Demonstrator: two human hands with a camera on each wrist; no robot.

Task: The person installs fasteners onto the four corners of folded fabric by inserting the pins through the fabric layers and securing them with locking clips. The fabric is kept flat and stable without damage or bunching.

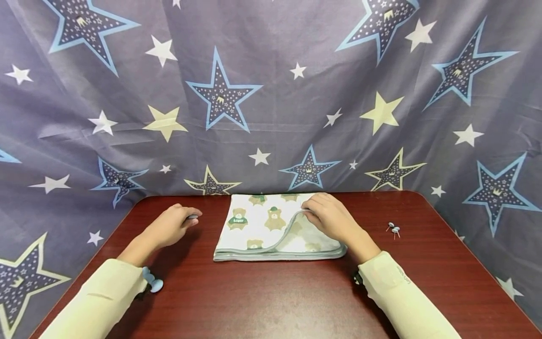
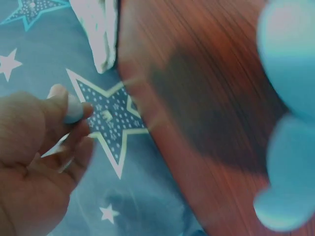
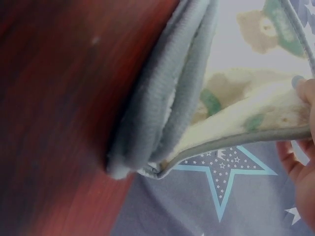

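On the table lies a folded white blanket (image 1: 258, 230) with a bear print and grey-green binding. My right hand (image 1: 328, 216) pinches its upper layer near the back right and holds that layer raised, so the front right corner folds back. In the right wrist view, the fingers (image 3: 305, 162) grip the bound edge; a small blue-grey round spot shows by the thumb, but what it is I cannot tell. Left of the blanket, above the table, my left hand (image 1: 171, 226) pinches a pale blue round-headed pin (image 2: 74, 109) between thumb and fingertips. Its lower part is mostly hidden.
Two pins (image 1: 395, 230) with pale blue round heads lie on the right of the reddish-brown table (image 1: 262, 301). A grey curtain (image 1: 271, 117) printed with stars hangs right behind the table's back edge. Blue rounded pieces (image 1: 154, 282) show at the left cuff.
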